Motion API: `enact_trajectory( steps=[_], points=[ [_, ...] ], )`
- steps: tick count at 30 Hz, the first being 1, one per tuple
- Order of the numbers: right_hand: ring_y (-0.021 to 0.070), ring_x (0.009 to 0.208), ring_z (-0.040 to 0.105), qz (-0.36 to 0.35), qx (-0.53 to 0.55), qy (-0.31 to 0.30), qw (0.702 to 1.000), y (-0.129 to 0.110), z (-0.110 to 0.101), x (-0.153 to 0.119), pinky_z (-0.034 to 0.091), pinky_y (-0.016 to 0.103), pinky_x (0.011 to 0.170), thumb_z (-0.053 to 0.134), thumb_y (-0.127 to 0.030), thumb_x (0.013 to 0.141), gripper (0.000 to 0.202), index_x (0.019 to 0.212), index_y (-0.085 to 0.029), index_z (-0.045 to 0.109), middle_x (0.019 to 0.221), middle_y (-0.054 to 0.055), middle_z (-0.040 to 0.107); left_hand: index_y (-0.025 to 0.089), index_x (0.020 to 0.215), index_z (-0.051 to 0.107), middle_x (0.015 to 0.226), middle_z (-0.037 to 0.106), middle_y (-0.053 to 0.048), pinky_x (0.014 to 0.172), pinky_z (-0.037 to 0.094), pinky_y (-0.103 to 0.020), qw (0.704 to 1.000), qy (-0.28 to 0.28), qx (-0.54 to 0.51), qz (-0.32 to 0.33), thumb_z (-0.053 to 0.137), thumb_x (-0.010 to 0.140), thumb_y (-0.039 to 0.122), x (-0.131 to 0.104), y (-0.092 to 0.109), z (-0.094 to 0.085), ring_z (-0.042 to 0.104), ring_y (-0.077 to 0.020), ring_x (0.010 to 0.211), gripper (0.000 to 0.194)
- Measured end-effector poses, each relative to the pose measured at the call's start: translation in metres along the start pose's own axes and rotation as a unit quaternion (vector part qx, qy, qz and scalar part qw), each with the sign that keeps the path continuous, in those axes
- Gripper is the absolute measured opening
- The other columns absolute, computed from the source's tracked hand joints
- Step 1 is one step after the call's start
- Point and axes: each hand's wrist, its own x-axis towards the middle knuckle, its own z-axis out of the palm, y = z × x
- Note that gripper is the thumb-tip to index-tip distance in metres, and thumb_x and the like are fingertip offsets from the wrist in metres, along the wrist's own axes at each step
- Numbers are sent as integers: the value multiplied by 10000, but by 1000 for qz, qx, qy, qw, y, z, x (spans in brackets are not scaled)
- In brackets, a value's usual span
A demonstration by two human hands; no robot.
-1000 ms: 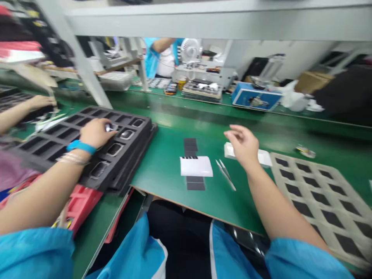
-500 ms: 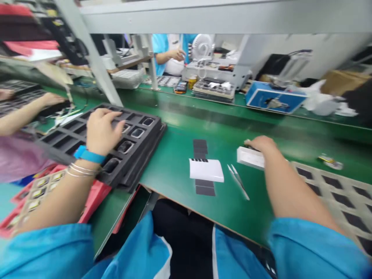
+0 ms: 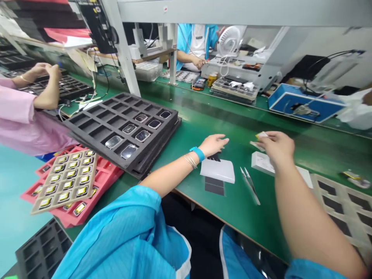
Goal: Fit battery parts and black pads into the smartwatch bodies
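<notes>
My left hand [image 3: 214,145] is just beyond a curved white sheet [image 3: 217,170], its thumb and fingers apart and nothing visible in them. Dark rectangular strips [image 3: 214,186] stick out from under the sheet. My right hand [image 3: 280,149] pinches a small white-and-yellow piece [image 3: 260,135] above the open white box [image 3: 262,162]; its exact kind is unclear. A pair of tweezers [image 3: 250,186] lies on the green mat between the sheet and the box. To the left, the black foam tray [image 3: 114,157] has several watch-like screens [image 3: 129,151] in its near and right pockets.
Beige and red trays [image 3: 94,159] of yellow-marked parts sit at the left edge. A pale tray with dark squares [image 3: 316,182] lies at right. Beyond are a metal post [image 3: 123,58], a blue box [image 3: 305,104] and a fan [image 3: 229,40]. Two co-workers are nearby.
My left hand has moved from above the black tray rightward to the white sheet. My right hand has risen from the white box, now with the small piece showing. The view has shifted left.
</notes>
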Motion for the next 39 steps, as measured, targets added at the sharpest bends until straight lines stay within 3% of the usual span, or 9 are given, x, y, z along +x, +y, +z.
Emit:
enact_trajectory(
  steps=[2, 4, 8, 14, 17, 22, 26, 31, 39],
  points=[
    [166, 638, 667, 79, 122, 5, 989, -13, 15, -28, 600, 328, 665, 755, -252, 627, 238, 761, -212, 562, 696, 15, 664, 88, 1279, 567, 1126, 705, -184, 943, 539, -396, 979, -77, -148, -113, 485, 973, 386, 5, -8, 6, 706, -222, 901, 435],
    [168, 726, 708, 92, 202, -40, 974, -21, 28, -58, 622, 319, 719, 796, -335, 622, 337, 814, -222, 544, 768, 9, 693, 64, 1189, 591, 1023, 714, -185, 953, 534, -398, 933, -164, -270, -170, 408, 998, 417, 1, -17, 8, 719, -230, 876, 441],
    [175, 852, 728, 76, 239, -120, 961, -19, 41, -102, 605, 379, 891, 825, -512, 638, 470, 863, -243, 511, 851, -6, 711, 104, 1012, 651, 919, 728, -136, 1042, 485, -368, 882, -196, -400, -156, 403, 1008, 311, -2, -28, 3, 717, -189, 907, 323],
    [211, 989, 701, -3, 181, -147, 972, -14, 35, -113, 562, 403, 957, 785, -598, 694, 467, 870, -244, 537, 940, 33, 717, 134, 896, 677, 839, 741, -94, 879, 554, -314, 911, -161, -341, -169, 447, 1004, 375, 6, -22, -9, 705, -156, 785, 350],
    [211, 964, 696, -31, 163, -169, 972, -17, 31, -113, 572, 395, 916, 749, -602, 738, 431, 901, -248, 564, 933, 27, 709, 133, 915, 699, 804, 735, -64, 814, 556, -241, 929, -141, -317, -131, 524, 981, 265, 5, -19, -12, 687, -109, 724, 229],
    [189, 955, 676, -95, 133, -170, 972, -21, 26, -113, 566, 361, 898, 680, -501, 831, 342, 1069, -261, 626, 1096, 38, 696, 136, 1019, 715, 950, 749, -78, 979, 544, -311, 943, -148, -281, -97, 593, 923, 160, 2, -18, -15, 712, -127, 861, 158],
    [198, 902, 666, -116, 47, -113, 986, -27, 24, -115, 557, 371, 873, 668, -413, 852, 171, 915, -253, 667, 945, 21, 711, 188, 1104, 715, 1033, 738, -47, 1068, 501, -376, 944, -172, -276, -65, 685, 828, 98, -2, -18, -16, 708, -139, 932, 292],
    [224, 958, 658, -187, -68, -62, 978, -27, 27, -118, 528, 418, 930, 668, -278, 851, 65, 794, -264, 695, 936, 25, 716, 219, 1090, 729, 1037, 726, -33, 1006, 520, -373, 949, -183, -256, 3, 835, 661, 118, -2, -22, -14, 687, -150, 927, 453],
    [268, 916, 701, -173, -122, -48, 976, -26, 27, -122, 557, 456, 896, 609, -410, 824, 180, 756, -276, 709, 925, 65, 742, 148, 1030, 729, 993, 710, -75, 999, 498, -433, 962, -142, -203, 113, 928, 485, 194, 5, -35, -1, 664, -189, 938, 582]
  ],
)
